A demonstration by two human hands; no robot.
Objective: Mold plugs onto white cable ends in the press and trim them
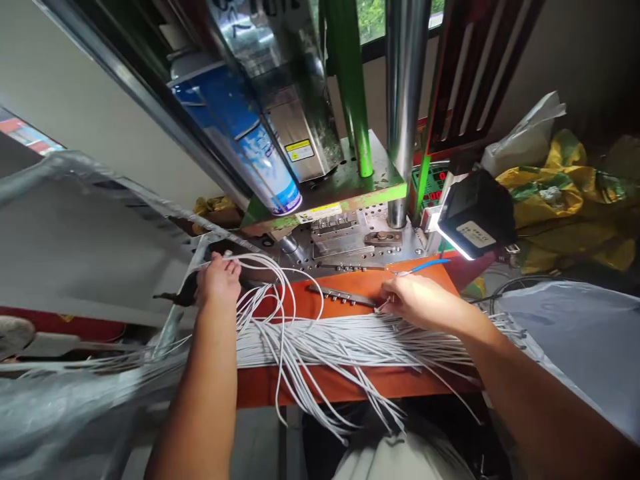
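Observation:
My left hand (220, 279) is closed around a loop of white cables (265, 259) at the left end of the bench. Several more white cables (330, 340) lie in a thick bundle across the orange bench top (310, 387), some hanging over its front edge. My right hand (410, 299) is pinched at the right end of a dark metal strip with small pegs (340, 295); what sits between the fingertips is too small to make out. A second metal strip (350, 267) lies behind it. Beside the right knuckles is a thin blue-handled tool (427, 265).
A press with a green plate (370, 190) and steel columns (405, 120) stands behind the bench over a metal mold (340, 237). A blue spray can (250, 147) leans there. A lit lamp (475, 213) and yellow sacks (560, 193) are right; a metal frame (125, 190) is left.

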